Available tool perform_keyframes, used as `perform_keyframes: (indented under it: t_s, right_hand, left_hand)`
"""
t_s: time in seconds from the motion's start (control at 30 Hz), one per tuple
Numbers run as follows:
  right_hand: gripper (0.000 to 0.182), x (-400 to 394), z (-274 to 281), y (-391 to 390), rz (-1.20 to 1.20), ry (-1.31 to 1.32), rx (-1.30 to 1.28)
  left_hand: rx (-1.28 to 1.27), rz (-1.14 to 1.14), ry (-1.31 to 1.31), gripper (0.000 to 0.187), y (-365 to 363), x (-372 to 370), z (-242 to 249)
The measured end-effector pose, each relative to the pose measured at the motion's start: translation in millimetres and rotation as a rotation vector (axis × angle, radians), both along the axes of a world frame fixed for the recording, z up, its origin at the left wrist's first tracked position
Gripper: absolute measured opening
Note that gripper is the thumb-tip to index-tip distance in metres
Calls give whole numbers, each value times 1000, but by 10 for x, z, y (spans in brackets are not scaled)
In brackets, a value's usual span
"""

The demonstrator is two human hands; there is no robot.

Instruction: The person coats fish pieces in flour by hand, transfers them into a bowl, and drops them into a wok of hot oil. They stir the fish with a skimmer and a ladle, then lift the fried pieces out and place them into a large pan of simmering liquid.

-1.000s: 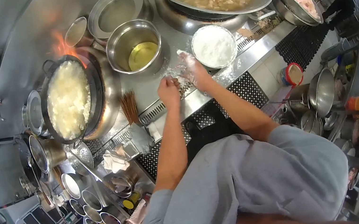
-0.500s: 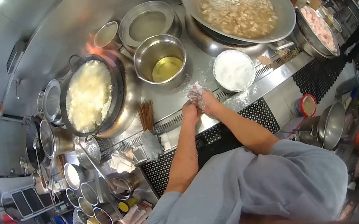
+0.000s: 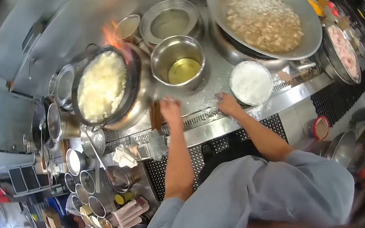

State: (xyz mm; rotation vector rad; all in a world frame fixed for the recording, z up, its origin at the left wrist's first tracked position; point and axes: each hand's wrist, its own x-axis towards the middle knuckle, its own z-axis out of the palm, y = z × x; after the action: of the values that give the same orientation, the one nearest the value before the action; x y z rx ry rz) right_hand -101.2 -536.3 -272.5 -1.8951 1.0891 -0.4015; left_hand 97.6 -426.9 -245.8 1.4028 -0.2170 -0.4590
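Left hand (image 3: 171, 112) sits near-left of the oil pot (image 3: 172, 54), right hand (image 3: 228, 104) near-right, powder bowl (image 3: 251, 103) beside it, probably for easy reach; can't tell if fingers are curled.

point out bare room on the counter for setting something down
Bare steel counter, lightly dusted white, lies between the left hand and right hand, in front of the pot of yellow liquid. A strip also runs between that pot and the bowl of white powder. It's crowded left of the dark wok, where pots stand close.
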Motion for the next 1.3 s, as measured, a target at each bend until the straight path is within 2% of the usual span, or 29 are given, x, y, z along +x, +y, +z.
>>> perform_keyframes:
  t_s: [0.07, 0.17, 0.23, 0.27, 0.33, 0.4, 0.5, 0.63, 0.8, 0.9, 0.93, 0.97, 1.0, 1.03, 1.07, 1.1, 1.17, 1.2, 1.23, 1.27, 1.3]
  right_hand:
    - [35, -93, 26, 40, 73, -29, 33]
    - [34, -105, 16, 100, 103, 59, 153]
    - [33, -165, 31, 124, 174, 16, 187]
    - [33, -213, 17, 142, 192, -7, 210]
    - [33, -250, -36, 120, 235, 16, 146]
    - [34, -302, -90, 85, 271, 22, -2]
    - [36, -396, 221, 35, 217, 34, 136]
    - [35, -496, 232, 15, 197, 43, 214]
    - [35, -555, 165, -6, 201, 19, 134]
    - [36, -500, 52, -24, 228, 49, 125]
    - [38, -447, -13, 7, 237, 47, 93]
    - [40, -454, 246, 9, 325, 112, 3]
    - [41, -379, 163, 32, 219, 65, 41]
    - [41, -337, 164, 13, 293, -28, -40]
    - [34, -255, 279, -7, 345, 45, -51]
    - [29, -204, 658, 64, 306, 124, 8]
    - [35, -55, 456, 121, 211, -215, -121]
    - [36, 26, 116, 66, 255, -187, -161]
    - [34, 62, 128, 41, 353, 256, -68]
    - [32, 74, 66, 27, 405, 209, -60]
    - [30, 116, 5, 62, 311, 47, -138]
  left_hand:
    - [27, 31, 62, 20, -160, 245, 522]
    - [0, -67, 91, 17, -338, 435, 637]
    - [112, -216, 81, 32, -449, 375, 660]
    - [117, -249, 75, 32, -497, 368, 581]
    - [-94, -21, 393, 50, -669, 298, 427]
    - [-27, -56, 382, 60, -781, 69, 557]
    - [-18, -122, 270, 55, -946, -240, 579]
    - [-103, -58, 295, 53, -1186, -716, 646]
    - [-172, 23, 307, 49, -1377, -1138, 668]
    - [-122, -65, 284, 39, -1372, -1156, 539]
    - [-119, -115, 293, 33, -1333, -1131, 469]
    - [-156, -230, 276, 19, -1278, -1129, 401]
    - [-130, -297, 205, 20, -1201, -1134, 352]
    - [26, -454, 233, 25, -1102, -1079, 400]
    - [-34, -408, 365, 28, -982, -1079, 467]
    - [149, -534, 314, 31, -811, -968, 627]
    - [87, -409, 269, 26, -482, -932, 936]
    - [91, -349, 280, 26, -229, -871, 977]
    - [72, -390, 227, 25, 30, -824, 1021]
    - [47, -438, 165, 25, 249, -738, 1046]
    - [172, -456, 94, 25, 570, -638, 1008]
